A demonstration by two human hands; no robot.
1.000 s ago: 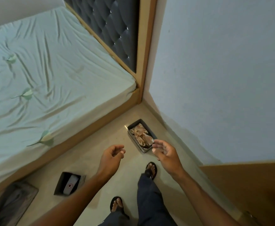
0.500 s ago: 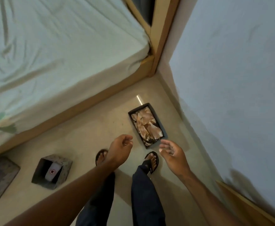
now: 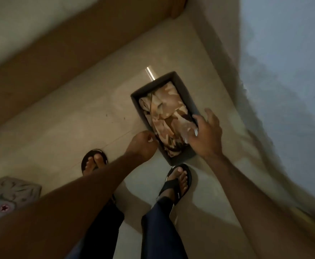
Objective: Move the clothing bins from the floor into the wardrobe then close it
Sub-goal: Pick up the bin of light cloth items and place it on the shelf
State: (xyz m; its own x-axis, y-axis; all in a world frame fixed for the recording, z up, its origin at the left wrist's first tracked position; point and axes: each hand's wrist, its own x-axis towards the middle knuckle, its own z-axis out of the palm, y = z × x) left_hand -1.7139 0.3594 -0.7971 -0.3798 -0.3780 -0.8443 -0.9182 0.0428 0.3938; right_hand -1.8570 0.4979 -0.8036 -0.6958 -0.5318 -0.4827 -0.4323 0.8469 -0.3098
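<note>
A dark rectangular bin (image 3: 185,94) holding crumpled tan and brown clothing (image 3: 164,116) sits on the floor close to the wall. My left hand (image 3: 142,145) hovers at the bin's near left rim, fingers curled and holding nothing. My right hand (image 3: 206,135) is spread over the bin's near right side, fingers apart, just above the rim. A second grey fabric bin (image 3: 13,191) with a red-star item inside stands at the lower left edge. The wardrobe is out of view.
A wooden bed frame (image 3: 63,53) runs diagonally across the upper left. A pale blue wall (image 3: 283,71) rises at the right. My two feet in black sandals (image 3: 179,181) stand just short of the bin on the beige tiled floor.
The view has tilted down and closed in on the bin of tan clothing. Both hands have dropped toward it and now flank its near end; the bed top has left the view.
</note>
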